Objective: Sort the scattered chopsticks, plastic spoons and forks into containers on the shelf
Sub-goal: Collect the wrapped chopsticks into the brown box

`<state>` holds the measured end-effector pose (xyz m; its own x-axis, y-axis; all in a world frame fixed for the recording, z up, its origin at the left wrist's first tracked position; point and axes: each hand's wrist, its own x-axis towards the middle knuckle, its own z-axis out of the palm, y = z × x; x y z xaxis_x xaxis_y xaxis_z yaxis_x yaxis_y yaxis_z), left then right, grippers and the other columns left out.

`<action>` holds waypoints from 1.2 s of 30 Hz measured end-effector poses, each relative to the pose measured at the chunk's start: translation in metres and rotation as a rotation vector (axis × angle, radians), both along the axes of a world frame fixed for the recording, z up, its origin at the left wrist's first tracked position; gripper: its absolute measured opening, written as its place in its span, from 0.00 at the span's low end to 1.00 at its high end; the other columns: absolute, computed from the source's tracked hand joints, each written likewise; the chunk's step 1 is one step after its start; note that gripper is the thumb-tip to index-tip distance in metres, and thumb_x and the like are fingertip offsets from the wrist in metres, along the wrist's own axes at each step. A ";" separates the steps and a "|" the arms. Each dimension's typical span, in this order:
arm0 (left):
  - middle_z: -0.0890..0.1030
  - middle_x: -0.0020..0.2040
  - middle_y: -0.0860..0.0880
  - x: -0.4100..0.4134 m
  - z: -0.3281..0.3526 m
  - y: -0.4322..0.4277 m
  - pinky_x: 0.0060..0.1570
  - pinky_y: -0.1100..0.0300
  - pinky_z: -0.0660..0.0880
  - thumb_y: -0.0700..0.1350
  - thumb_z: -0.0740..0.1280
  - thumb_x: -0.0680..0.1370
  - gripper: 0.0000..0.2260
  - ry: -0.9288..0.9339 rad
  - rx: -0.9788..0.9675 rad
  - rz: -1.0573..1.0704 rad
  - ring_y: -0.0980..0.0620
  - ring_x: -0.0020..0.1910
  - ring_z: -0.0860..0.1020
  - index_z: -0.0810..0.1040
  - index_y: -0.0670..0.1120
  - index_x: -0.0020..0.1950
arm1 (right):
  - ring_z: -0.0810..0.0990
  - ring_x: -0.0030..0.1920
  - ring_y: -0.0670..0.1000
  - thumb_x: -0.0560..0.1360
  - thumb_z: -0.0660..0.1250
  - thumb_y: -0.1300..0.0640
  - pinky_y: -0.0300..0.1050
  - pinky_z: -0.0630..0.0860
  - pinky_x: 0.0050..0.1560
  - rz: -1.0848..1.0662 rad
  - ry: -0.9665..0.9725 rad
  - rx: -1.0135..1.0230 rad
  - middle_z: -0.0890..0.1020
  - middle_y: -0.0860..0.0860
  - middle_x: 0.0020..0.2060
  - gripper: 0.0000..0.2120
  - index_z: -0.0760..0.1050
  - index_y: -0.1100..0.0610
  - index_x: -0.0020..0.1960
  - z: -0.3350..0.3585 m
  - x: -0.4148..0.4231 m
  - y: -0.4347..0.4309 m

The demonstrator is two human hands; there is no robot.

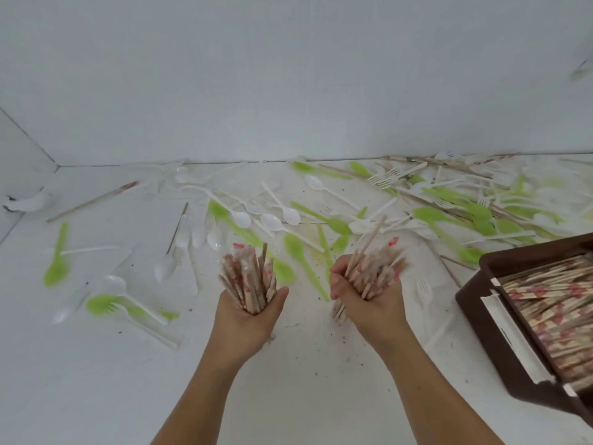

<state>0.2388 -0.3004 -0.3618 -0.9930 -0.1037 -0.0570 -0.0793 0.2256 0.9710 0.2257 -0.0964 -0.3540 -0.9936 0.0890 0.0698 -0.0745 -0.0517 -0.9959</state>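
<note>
My left hand (248, 319) grips a bundle of wrapped chopsticks (248, 277), their ends pointing away from me. My right hand (369, 303) grips a second, blurred bundle of chopsticks (373, 268) just right of centre. A brown box (500, 342) at the right edge holds several wrapped chopsticks (558, 306) lying flat. Green spoons (300, 255), white spoons (272, 221) and white forks (383, 178) lie scattered over the white shelf surface (305, 380) beyond both hands. One loose chopstick (93, 200) lies at the far left.
A white back wall (288, 91) closes the shelf behind the scattered cutlery, and a side wall meets it at the far left corner. The densest pile of cutlery lies at the back right. A small white object (29, 202) sits at the left edge.
</note>
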 end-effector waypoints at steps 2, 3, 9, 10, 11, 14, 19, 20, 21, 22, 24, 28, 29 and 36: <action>0.72 0.30 0.41 -0.004 -0.005 0.005 0.32 0.59 0.71 0.45 0.77 0.77 0.17 -0.015 -0.009 0.015 0.53 0.30 0.72 0.73 0.44 0.34 | 0.80 0.36 0.47 0.75 0.75 0.62 0.44 0.76 0.43 -0.001 -0.038 0.010 0.82 0.47 0.33 0.04 0.82 0.54 0.44 -0.003 0.001 -0.007; 0.70 0.29 0.45 -0.005 -0.008 0.009 0.33 0.58 0.70 0.48 0.77 0.76 0.19 -0.036 -0.008 0.007 0.53 0.30 0.71 0.71 0.43 0.34 | 0.79 0.36 0.44 0.76 0.76 0.61 0.43 0.75 0.43 -0.010 -0.060 0.016 0.81 0.45 0.33 0.05 0.81 0.56 0.43 -0.002 0.001 -0.011; 0.79 0.31 0.46 0.002 0.001 0.018 0.31 0.63 0.76 0.39 0.76 0.77 0.10 0.089 0.054 0.000 0.52 0.28 0.78 0.79 0.36 0.41 | 0.64 0.28 0.54 0.74 0.76 0.46 0.46 0.67 0.31 -0.044 -0.053 0.012 0.66 0.59 0.25 0.27 0.68 0.63 0.31 0.003 0.005 -0.009; 0.81 0.32 0.47 0.003 -0.003 0.019 0.32 0.61 0.76 0.42 0.77 0.76 0.09 0.071 0.028 -0.001 0.52 0.28 0.80 0.81 0.40 0.39 | 0.66 0.28 0.56 0.73 0.77 0.44 0.48 0.68 0.32 -0.040 -0.080 0.026 0.67 0.63 0.25 0.30 0.69 0.67 0.33 -0.002 0.007 -0.008; 0.83 0.32 0.49 0.004 -0.007 0.020 0.33 0.61 0.76 0.45 0.77 0.76 0.09 0.032 0.000 -0.002 0.54 0.30 0.81 0.84 0.44 0.38 | 0.70 0.28 0.56 0.73 0.77 0.43 0.46 0.72 0.33 -0.046 -0.128 0.039 0.70 0.66 0.27 0.30 0.71 0.70 0.35 -0.007 0.010 -0.006; 0.86 0.36 0.50 0.006 -0.020 0.023 0.35 0.61 0.77 0.46 0.77 0.75 0.05 -0.051 -0.006 0.016 0.55 0.35 0.82 0.87 0.51 0.39 | 0.83 0.35 0.56 0.74 0.77 0.49 0.45 0.84 0.42 -0.072 -0.235 0.102 0.82 0.60 0.30 0.21 0.78 0.67 0.36 -0.020 0.011 0.003; 0.85 0.35 0.52 0.004 -0.032 0.025 0.34 0.66 0.75 0.48 0.78 0.75 0.06 -0.121 -0.063 0.002 0.57 0.33 0.82 0.86 0.46 0.42 | 0.86 0.39 0.59 0.74 0.77 0.49 0.55 0.84 0.46 -0.028 -0.317 0.224 0.85 0.55 0.33 0.15 0.82 0.57 0.35 -0.034 0.011 0.009; 0.86 0.35 0.50 0.004 -0.032 0.027 0.34 0.66 0.76 0.49 0.78 0.74 0.09 -0.128 -0.075 0.019 0.56 0.33 0.83 0.86 0.45 0.40 | 0.85 0.36 0.59 0.75 0.77 0.50 0.52 0.84 0.40 -0.028 -0.316 0.220 0.85 0.55 0.33 0.13 0.82 0.56 0.36 -0.033 0.012 0.009; 0.85 0.34 0.48 0.005 -0.029 0.029 0.32 0.66 0.76 0.51 0.77 0.74 0.12 -0.124 -0.084 0.019 0.55 0.32 0.83 0.85 0.43 0.38 | 0.83 0.32 0.58 0.76 0.76 0.53 0.48 0.81 0.33 -0.033 -0.304 0.192 0.84 0.54 0.32 0.10 0.83 0.55 0.38 -0.030 0.013 0.009; 0.84 0.32 0.46 0.005 -0.027 0.030 0.30 0.64 0.76 0.51 0.77 0.74 0.14 -0.117 -0.093 0.007 0.54 0.29 0.81 0.83 0.42 0.37 | 0.80 0.28 0.54 0.77 0.75 0.56 0.44 0.76 0.28 -0.040 -0.296 0.159 0.84 0.53 0.31 0.07 0.84 0.55 0.40 -0.024 0.015 0.008; 0.81 0.28 0.44 0.005 -0.025 0.034 0.26 0.60 0.75 0.50 0.78 0.74 0.17 -0.151 -0.088 -0.009 0.51 0.25 0.78 0.79 0.39 0.36 | 0.78 0.27 0.47 0.79 0.71 0.62 0.41 0.74 0.27 -0.068 -0.310 0.136 0.84 0.52 0.32 0.07 0.85 0.55 0.44 -0.020 0.019 0.008; 0.73 0.26 0.50 0.009 -0.019 0.047 0.25 0.59 0.70 0.48 0.79 0.74 0.17 -0.252 -0.162 0.025 0.55 0.24 0.69 0.75 0.40 0.39 | 0.84 0.35 0.58 0.77 0.63 0.72 0.53 0.80 0.38 -0.123 -0.418 0.104 0.86 0.55 0.40 0.18 0.81 0.52 0.39 -0.024 0.031 0.016; 0.72 0.26 0.51 0.009 -0.014 0.051 0.26 0.58 0.70 0.49 0.79 0.74 0.17 -0.257 -0.173 0.025 0.54 0.24 0.69 0.76 0.40 0.40 | 0.85 0.35 0.59 0.76 0.62 0.74 0.54 0.81 0.41 -0.123 -0.427 0.083 0.86 0.56 0.42 0.16 0.79 0.56 0.40 -0.022 0.032 0.021; 0.74 0.27 0.45 -0.015 0.053 0.089 0.23 0.56 0.73 0.56 0.76 0.76 0.23 -0.145 -0.107 -0.048 0.50 0.23 0.72 0.74 0.37 0.41 | 0.68 0.24 0.53 0.78 0.72 0.64 0.44 0.68 0.28 -0.116 -0.292 -0.105 0.81 0.58 0.31 0.06 0.76 0.59 0.45 0.057 0.018 0.067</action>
<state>0.2235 -0.2113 -0.3092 -0.9790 -0.0696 -0.1914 -0.2037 0.3343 0.9202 0.2433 -0.0299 -0.2967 -0.9530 0.1947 -0.2322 0.2019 -0.1633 -0.9657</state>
